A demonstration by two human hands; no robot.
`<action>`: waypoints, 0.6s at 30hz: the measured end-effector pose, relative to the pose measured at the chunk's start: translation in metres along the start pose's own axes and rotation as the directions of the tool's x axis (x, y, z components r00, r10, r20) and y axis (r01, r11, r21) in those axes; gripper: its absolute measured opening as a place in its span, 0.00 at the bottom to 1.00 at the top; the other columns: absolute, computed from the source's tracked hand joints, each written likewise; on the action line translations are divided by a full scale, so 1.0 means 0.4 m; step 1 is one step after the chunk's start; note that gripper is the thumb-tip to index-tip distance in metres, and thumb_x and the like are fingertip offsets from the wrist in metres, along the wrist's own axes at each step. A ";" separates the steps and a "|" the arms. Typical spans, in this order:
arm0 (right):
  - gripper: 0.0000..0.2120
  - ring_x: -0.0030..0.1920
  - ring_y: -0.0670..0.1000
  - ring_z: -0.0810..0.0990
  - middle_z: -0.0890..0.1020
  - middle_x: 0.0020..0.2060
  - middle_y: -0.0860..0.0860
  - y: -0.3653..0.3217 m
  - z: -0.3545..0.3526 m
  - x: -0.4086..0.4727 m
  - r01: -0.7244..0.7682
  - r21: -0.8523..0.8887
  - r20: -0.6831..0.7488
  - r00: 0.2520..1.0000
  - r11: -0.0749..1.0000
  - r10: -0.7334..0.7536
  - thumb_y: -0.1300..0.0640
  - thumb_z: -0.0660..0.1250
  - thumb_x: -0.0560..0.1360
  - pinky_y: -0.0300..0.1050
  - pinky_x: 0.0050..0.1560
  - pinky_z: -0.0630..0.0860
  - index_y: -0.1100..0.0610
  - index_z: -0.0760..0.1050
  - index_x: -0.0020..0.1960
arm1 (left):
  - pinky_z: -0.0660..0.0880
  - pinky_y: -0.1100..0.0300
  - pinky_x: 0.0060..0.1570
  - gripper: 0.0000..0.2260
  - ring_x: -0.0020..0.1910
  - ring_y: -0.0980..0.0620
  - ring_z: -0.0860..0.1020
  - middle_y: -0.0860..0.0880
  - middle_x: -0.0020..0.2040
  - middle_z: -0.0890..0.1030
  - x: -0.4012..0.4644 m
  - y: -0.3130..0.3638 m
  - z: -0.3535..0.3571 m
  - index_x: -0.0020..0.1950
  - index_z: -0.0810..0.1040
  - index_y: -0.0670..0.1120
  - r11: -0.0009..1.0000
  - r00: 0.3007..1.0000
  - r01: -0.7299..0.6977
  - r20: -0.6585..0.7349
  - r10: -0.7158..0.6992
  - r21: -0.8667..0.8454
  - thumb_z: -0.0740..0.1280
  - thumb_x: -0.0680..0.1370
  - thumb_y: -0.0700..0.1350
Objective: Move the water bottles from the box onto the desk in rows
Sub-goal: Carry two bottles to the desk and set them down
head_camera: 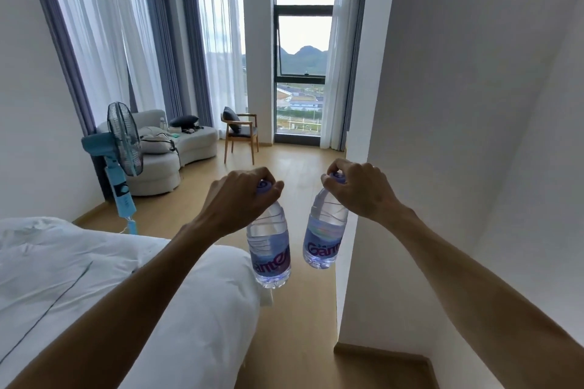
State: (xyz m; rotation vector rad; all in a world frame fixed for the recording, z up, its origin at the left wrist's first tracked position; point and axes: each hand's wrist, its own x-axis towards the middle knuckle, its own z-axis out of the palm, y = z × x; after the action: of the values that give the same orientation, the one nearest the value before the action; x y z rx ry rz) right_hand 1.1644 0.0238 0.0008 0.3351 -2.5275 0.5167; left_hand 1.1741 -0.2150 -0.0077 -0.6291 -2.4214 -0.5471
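Note:
Two clear water bottles with purple labels and purple caps hang in the air in front of me. My left hand (241,199) grips the left bottle (270,249) by its cap from above. My right hand (360,191) grips the right bottle (324,237) the same way, and that bottle tilts slightly. Both bottles hang over the wooden floor between the bed and a white wall. Neither the box nor the desk is in view.
A white bed (94,278) fills the lower left. A white wall corner (363,230) stands close on the right. Ahead are a blue standing fan (121,155), a pale sofa (177,148), a wooden chair (240,136) and a tall window (303,73).

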 end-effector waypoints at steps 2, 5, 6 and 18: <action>0.13 0.37 0.51 0.79 0.84 0.45 0.53 0.025 0.038 0.081 -0.009 -0.001 -0.014 1.000 1.000 0.009 0.47 0.63 0.79 0.41 0.41 0.77 0.56 0.78 0.53 | 0.66 0.69 0.30 0.14 0.33 0.56 0.76 0.54 0.39 0.76 0.070 -0.051 0.036 0.51 0.79 0.46 1.000 1.000 -0.008 0.003 0.008 -0.002 0.63 0.79 0.57; 0.13 0.38 0.53 0.80 0.85 0.45 0.53 0.068 0.099 0.195 -0.022 0.008 -0.021 1.000 1.000 0.022 0.47 0.63 0.78 0.45 0.44 0.80 0.56 0.78 0.53 | 0.68 0.68 0.30 0.15 0.33 0.55 0.76 0.52 0.39 0.79 0.169 -0.127 0.095 0.51 0.79 0.46 1.000 1.000 -0.024 0.017 0.023 0.006 0.63 0.79 0.57; 0.13 0.38 0.53 0.81 0.85 0.44 0.53 0.083 0.122 0.231 -0.023 0.011 -0.024 0.999 1.000 0.023 0.46 0.63 0.78 0.47 0.44 0.80 0.56 0.78 0.53 | 0.69 0.67 0.31 0.15 0.33 0.55 0.77 0.52 0.40 0.79 0.201 -0.153 0.115 0.51 0.79 0.46 1.000 1.000 -0.024 0.019 0.024 0.005 0.63 0.79 0.57; 0.13 0.36 0.50 0.77 0.85 0.44 0.54 0.307 0.428 0.716 0.063 0.075 -0.042 0.997 0.995 -0.060 0.49 0.65 0.78 0.43 0.41 0.78 0.59 0.79 0.53 | 0.75 0.63 0.33 0.14 0.33 0.55 0.78 0.51 0.39 0.81 0.619 -0.459 0.386 0.50 0.78 0.47 1.000 0.999 0.008 0.031 -0.008 0.011 0.62 0.79 0.57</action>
State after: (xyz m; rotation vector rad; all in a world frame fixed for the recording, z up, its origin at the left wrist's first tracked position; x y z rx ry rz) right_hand 0.8090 0.0240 -0.0127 0.4257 -2.4558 0.5908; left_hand 0.8295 -0.2081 -0.0149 -0.6280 -2.4557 -0.5309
